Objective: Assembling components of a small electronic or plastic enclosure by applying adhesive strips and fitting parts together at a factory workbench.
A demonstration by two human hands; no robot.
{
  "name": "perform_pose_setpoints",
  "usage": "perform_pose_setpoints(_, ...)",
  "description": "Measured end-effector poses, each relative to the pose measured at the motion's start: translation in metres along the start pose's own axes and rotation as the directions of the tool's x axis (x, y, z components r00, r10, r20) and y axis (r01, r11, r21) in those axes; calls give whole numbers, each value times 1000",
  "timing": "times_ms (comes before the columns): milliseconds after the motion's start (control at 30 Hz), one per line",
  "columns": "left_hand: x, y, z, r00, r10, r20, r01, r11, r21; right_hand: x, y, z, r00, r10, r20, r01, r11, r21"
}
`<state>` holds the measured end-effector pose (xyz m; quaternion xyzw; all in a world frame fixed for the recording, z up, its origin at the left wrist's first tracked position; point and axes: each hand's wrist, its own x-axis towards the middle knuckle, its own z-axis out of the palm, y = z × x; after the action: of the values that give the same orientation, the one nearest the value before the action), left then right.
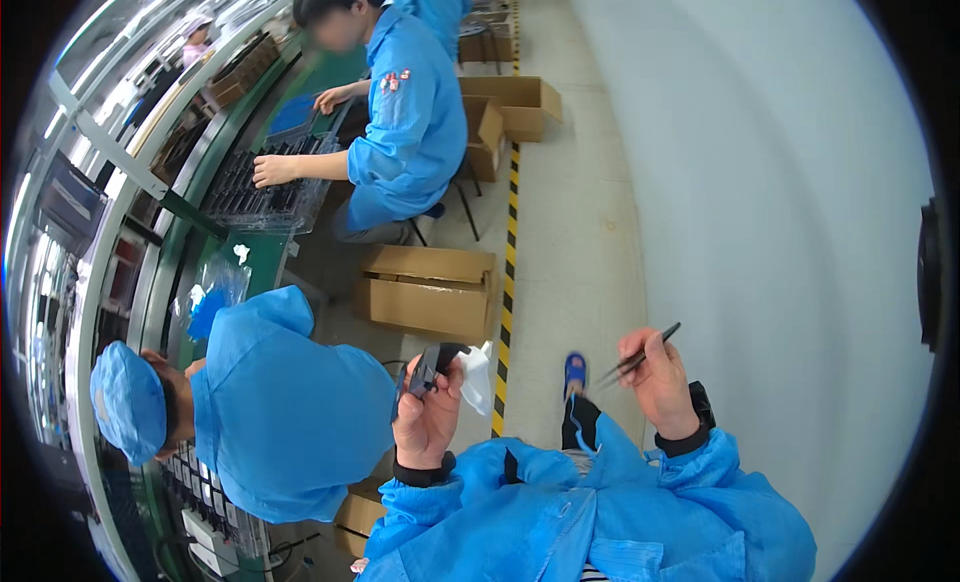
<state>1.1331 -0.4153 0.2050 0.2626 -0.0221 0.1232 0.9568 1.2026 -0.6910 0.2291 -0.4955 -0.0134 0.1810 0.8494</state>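
Mid-hold, by the look of it: left hand (428,414) fingers curled shut round a small dark part (427,367) with white film (478,377) just beside the fingertips, right hand (655,377) pinching dark tweezers (640,356) well apart, probably next to meet the part.

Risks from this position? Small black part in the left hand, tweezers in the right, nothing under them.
1. The left hand pinches the small black part and a white wipe in mid-air over the floor; a slip would likely drop the part.
2. The right hand holds the tweezers away from the part; bringing the tips in unsupported may scratch it.
3. A seated co-worker is close on the left; an elbow bump seems possible.
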Motion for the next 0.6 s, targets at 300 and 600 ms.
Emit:
perform_pose_setpoints(300, 143, -45, 1, 930, 249, -270, -259, 966, -1, 240, -35, 43, 901, 182, 395, -196, 981, -3)
perform_pose_setpoints(600, 215, -41, -2, 817, 394, -421, -401, 913, 77, 373, -16, 92, 740, 346, 577, -395, 918, -43)
